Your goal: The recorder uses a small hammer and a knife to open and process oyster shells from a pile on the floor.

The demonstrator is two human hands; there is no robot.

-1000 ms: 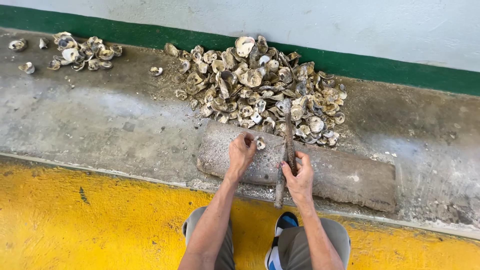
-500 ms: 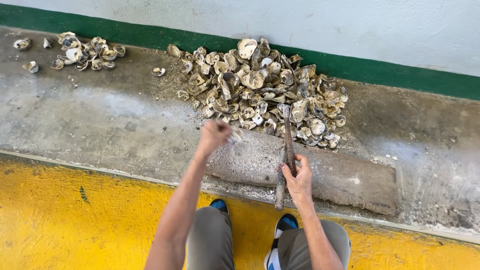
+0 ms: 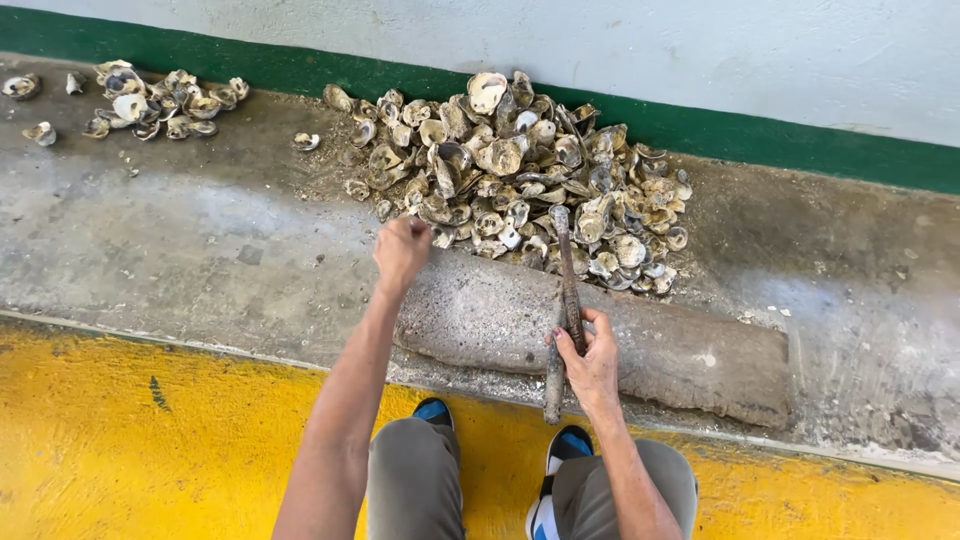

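Note:
My left hand (image 3: 401, 250) is curled into a fist at the near left edge of a big pile of oyster shells (image 3: 520, 175). Its back faces the camera, so anything inside the fingers is hidden. My right hand (image 3: 590, 355) grips a long, rusty, crusted tool (image 3: 567, 265). The tool's tip points away from me and reaches the pile's near edge. It lies across a long rough concrete block (image 3: 660, 350) that runs left to right in front of the pile.
A smaller heap of shells (image 3: 165, 98) lies at the far left, with a few loose shells (image 3: 40, 132) beside it. A white wall with a green band (image 3: 800, 140) backs the wet grey ledge. My knees and blue shoes (image 3: 432, 410) rest over a yellow floor (image 3: 150, 440).
My left hand has left the top of the concrete block and moved left and away, to the edge of the shell pile. My right hand and the tool have barely shifted.

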